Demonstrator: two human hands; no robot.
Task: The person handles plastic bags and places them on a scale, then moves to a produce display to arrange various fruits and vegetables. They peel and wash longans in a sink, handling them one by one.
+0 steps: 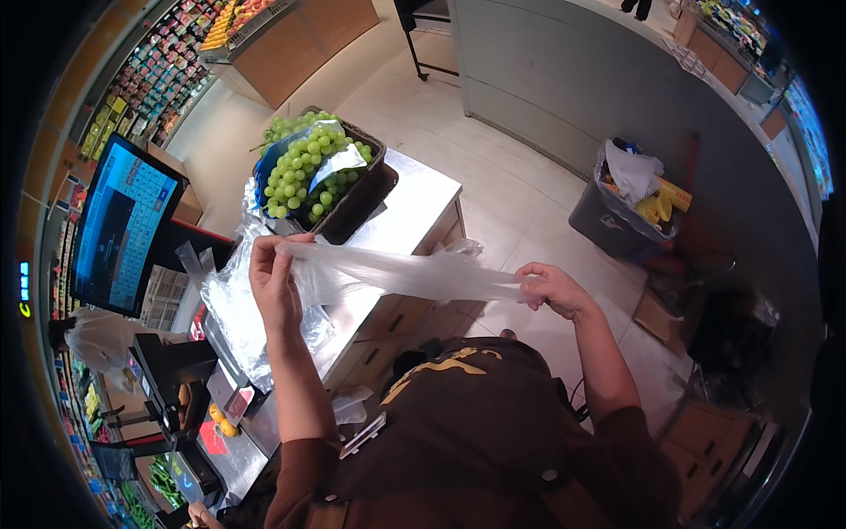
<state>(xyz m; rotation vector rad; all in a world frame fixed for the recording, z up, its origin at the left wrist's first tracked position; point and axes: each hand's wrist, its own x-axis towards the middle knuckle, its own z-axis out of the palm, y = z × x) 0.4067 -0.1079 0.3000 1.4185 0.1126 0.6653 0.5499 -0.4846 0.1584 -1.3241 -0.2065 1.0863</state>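
A clear plastic bag (397, 269) is stretched between my hands in front of my dark apron. My left hand (280, 269) pinches one end of it near the counter. The other end is gripped in the fingers of my right hand (551, 289), out over the floor. More crumpled clear plastic (251, 304) lies on the counter beside my left forearm. Beyond my left hand, a dark crate (357, 207) stands on the white counter (421, 189). Green grapes (304, 167) are heaped in it, with blue and white wrapping among them.
At the left stands a lit touch screen (123, 220), with a hanging white bag (99, 339) below it. A lined bin (621, 198) of waste is on the floor at right. Another person's hand (203, 514) shows at lower left, near yellow fruit (223, 421).
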